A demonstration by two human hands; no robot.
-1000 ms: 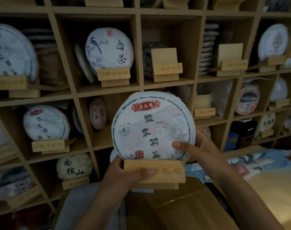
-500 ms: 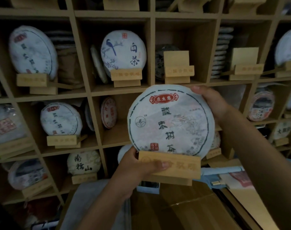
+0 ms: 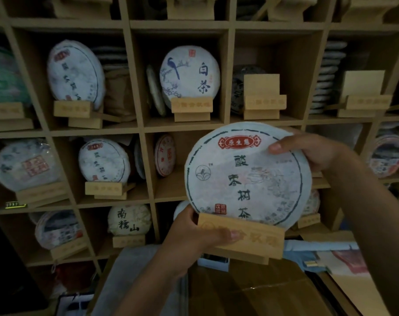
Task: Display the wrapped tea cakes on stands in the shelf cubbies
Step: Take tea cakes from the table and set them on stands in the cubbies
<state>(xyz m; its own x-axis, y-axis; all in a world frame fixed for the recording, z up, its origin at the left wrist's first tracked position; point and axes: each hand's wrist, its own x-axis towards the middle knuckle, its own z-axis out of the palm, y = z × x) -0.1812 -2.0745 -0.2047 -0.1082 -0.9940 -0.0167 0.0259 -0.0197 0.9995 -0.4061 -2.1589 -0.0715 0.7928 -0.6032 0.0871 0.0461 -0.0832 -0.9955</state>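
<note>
White paper-wrapped tea cake (image 3: 248, 176) (red seal) upright on wooden stand (image 3: 241, 238).

A wrapped tea cake (image 3: 248, 176) sits upright in a wooden stand (image 3: 244, 238), held in front of the shelf (image 3: 139, 131), before its middle cubby. The left hand (image 3: 194, 238) grips the stand's left end; the right hand (image 3: 307, 151) holds the cake's upper right edge. In the cubby above, an empty stand (image 3: 263, 99) stands before a leaning cake (image 3: 237, 87). Left of that cubby, another cake (image 3: 189, 74) rests on its stand (image 3: 191, 108).
</note>
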